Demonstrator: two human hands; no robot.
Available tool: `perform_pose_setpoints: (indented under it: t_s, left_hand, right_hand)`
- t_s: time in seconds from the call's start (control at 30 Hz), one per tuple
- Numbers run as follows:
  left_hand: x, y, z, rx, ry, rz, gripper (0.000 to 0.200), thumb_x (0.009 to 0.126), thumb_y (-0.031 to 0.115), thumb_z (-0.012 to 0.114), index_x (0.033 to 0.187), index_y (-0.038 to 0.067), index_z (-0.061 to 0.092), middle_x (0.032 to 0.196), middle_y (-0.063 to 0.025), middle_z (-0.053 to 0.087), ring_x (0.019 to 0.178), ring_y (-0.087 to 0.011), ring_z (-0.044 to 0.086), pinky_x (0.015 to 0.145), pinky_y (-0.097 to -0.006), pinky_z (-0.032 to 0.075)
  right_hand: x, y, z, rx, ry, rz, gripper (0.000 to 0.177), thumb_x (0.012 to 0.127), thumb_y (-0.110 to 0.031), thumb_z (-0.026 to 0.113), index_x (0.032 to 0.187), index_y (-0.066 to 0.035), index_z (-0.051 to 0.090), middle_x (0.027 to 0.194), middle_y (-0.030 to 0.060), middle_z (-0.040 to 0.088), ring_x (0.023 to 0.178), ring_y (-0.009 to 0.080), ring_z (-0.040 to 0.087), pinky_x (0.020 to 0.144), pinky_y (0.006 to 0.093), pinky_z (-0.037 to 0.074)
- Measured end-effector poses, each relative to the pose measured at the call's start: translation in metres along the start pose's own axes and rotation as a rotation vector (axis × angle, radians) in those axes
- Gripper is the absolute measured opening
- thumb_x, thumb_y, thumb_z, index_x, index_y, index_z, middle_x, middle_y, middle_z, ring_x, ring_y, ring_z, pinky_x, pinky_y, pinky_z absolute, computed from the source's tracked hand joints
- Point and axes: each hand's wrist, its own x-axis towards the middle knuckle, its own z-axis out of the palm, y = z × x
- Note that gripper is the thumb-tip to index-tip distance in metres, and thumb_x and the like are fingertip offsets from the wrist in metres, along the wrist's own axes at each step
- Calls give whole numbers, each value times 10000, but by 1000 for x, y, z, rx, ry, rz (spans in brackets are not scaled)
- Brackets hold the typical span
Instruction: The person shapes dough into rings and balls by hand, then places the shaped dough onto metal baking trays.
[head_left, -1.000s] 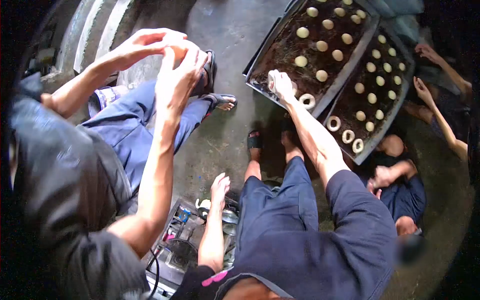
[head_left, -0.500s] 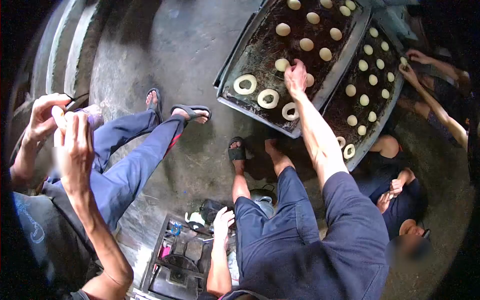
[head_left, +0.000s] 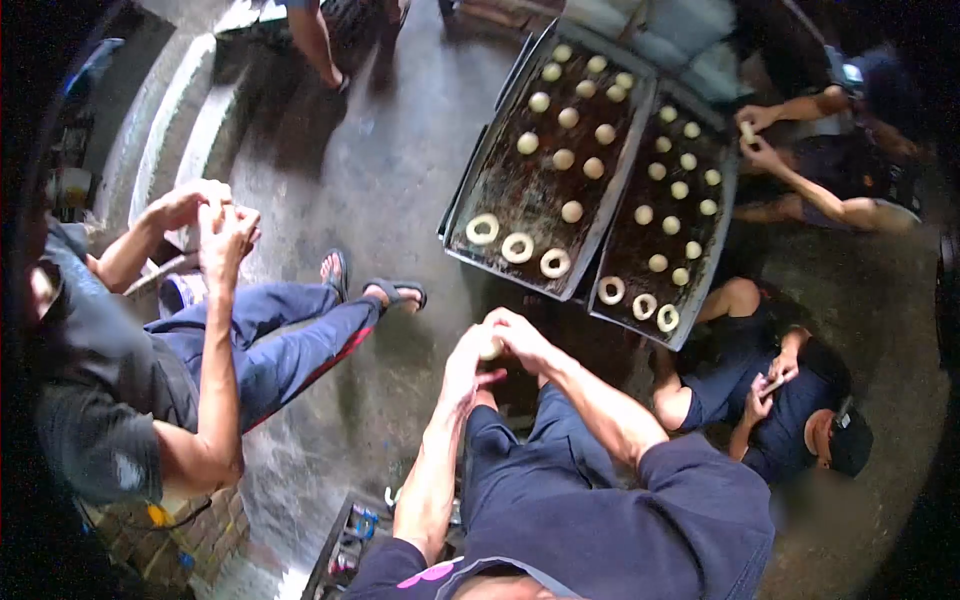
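Above my lap both hands meet around a pale dough ball (head_left: 490,347). My left hand (head_left: 463,366) is closed around its left side, while my right hand (head_left: 522,338) grips it from the right with bent fingers. Fingers partly hide the dough. Just beyond my hands lies a dark metal tray (head_left: 480,205) with several dough balls and, along its near edge, three dough rings, one of them a ring (head_left: 518,248) in the middle.
A second tray (head_left: 612,255) with dough balls and rings adjoins on the right. Co-workers sit around: one person's hands (head_left: 222,225) at left, another's (head_left: 762,140) at far right, a third's (head_left: 775,383) at lower right, all working small pieces. A cluttered box (head_left: 345,540) stands below left.
My right hand has left the tray with a dough ball and come back above my lap. My left hand, earlier low and empty, has risen to meet it. The view has shifted.
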Motion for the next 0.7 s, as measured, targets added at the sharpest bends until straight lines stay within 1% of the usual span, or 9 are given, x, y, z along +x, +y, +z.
perform_pose_setpoints:
  t_s: [0.07,0.13,0.2,0.33,0.4,0.5,0.6,0.67,0.7]
  left_hand:
    - [-27,-13,7,212,-87,57,341,901,228,517,1193,52,514,1110,-102,559,978,-200,575,747,-363,539]
    - [-50,-26,12,349,-96,74,348,877,204,566,1174,29,524,1073,-80,585,914,-173,599,755,-285,522]
    - [-75,-19,24,262,-277,61,380,864,169,585,1195,2,499,1059,-91,593,928,-163,594,781,-271,506]
    - [-94,-20,37,239,-308,218,435,842,139,600,1221,-24,463,1009,-100,597,894,-150,588,774,-272,491]
    - [-93,-16,45,622,-218,487,498,804,106,609,1245,-38,429,970,-105,591,850,-144,575,752,-268,480]
    - [-130,-6,49,617,-253,416,472,790,120,599,1215,-22,450,1006,-102,571,914,-156,543,806,-272,454]
    - [-148,9,63,543,-200,473,423,793,55,550,1202,11,452,1002,-107,569,939,-174,544,841,-292,437]
    - [-151,34,52,105,-543,381,494,768,9,512,1247,21,393,934,-103,575,900,-170,550,805,-304,455]
    - [-162,45,56,-30,-567,328,524,760,7,508,1264,26,365,903,-99,574,866,-166,550,786,-307,462]
  right_hand:
    - [-60,-14,6,189,86,143,146,833,-155,586,956,-88,545,852,-5,572,782,94,552,696,242,480]
    - [-103,-14,8,-56,50,-48,193,821,-132,624,981,-67,538,893,25,585,811,107,561,730,256,482]
    - [-132,-14,8,-87,119,-130,227,811,-136,644,995,-60,536,905,36,586,809,108,559,726,258,482]
    - [-171,-19,34,-312,297,-325,462,772,-149,677,1151,-21,446,859,44,576,764,101,548,697,249,474]
    - [-193,-45,54,-293,364,-273,487,767,-99,660,1174,-1,412,853,50,575,739,107,553,665,257,482]
    - [-204,-66,74,112,288,-443,520,740,-68,651,1180,16,387,849,108,618,739,141,588,645,281,498]
    - [-209,-65,90,-500,666,-714,226,766,-81,581,974,5,556,811,102,635,738,163,613,663,295,499]
    - [-228,-60,105,-912,690,-860,165,772,-122,545,897,-37,612,758,123,615,633,252,595,598,335,492]
    - [-228,-57,99,-1023,639,-923,162,770,-119,543,892,-42,618,754,131,610,626,267,591,589,331,490]
